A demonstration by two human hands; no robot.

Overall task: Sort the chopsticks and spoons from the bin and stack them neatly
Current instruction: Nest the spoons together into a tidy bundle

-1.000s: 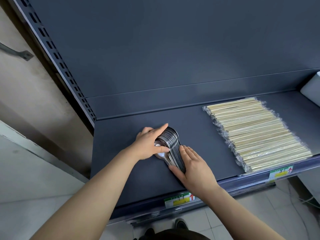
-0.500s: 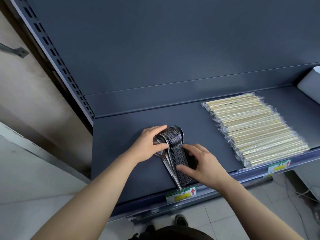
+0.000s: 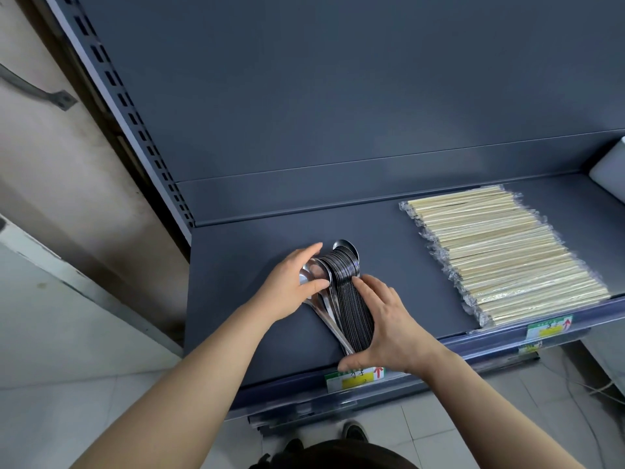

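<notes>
A tight row of nested metal spoons [image 3: 348,282] stands on edge on the dark grey shelf [image 3: 243,265], bowls toward the back, handles toward the front lip. My left hand [image 3: 291,286] holds the bowl end, thumb on the nearest spoon's bowl and fingers curled over the top. Over the handles lies my right hand [image 3: 382,319], its fingers across the top and its thumb under the handle tips near the shelf's front edge. A flat stack of plastic-wrapped wooden chopsticks [image 3: 507,255] lies on the right part of the shelf.
The shelf has a dark back panel and a slotted upright [image 3: 128,106] at its left. Price labels [image 3: 355,377] sit on the front rail. A white object [image 3: 608,170] shows at the far right edge. Tiled floor and my shoe [image 3: 353,431] are below.
The right hand has slid toward the front along the handles, thumb now at their tips. The spoon row stays packed under both hands; the left hand has stayed at the bowls.
</notes>
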